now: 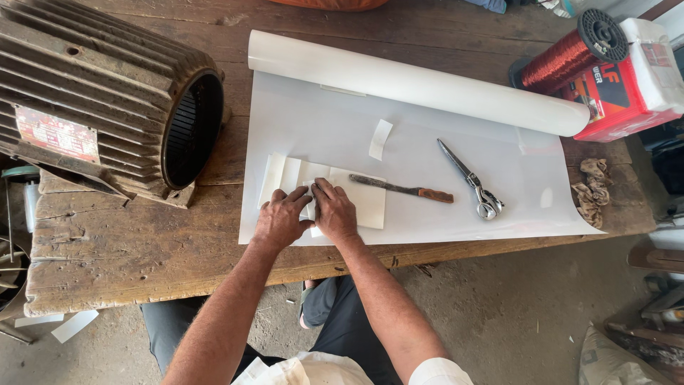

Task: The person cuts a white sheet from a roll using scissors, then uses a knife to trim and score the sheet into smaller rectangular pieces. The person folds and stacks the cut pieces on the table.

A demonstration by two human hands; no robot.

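Both my hands rest side by side on cut pieces of white insulating paper (363,199) lying on a large white sheet (427,150). My left hand (281,217) presses flat on the pieces, fingers spread. My right hand (333,210) lies beside it, its fingers bent onto a paper piece, pinching or folding its edge. A knife (402,189) with a rusty blade and brown handle lies just right of my right hand. Scissors (472,180) lie further right. A small paper strip (380,139) sits above.
The sheet unrolls from a white roll (420,84) across a worn wooden table (128,249). A ribbed motor housing (107,100) stands at left. A copper wire spool (570,53) and red-and-white box (630,85) sit at back right; a rag (590,187) lies near the right edge.
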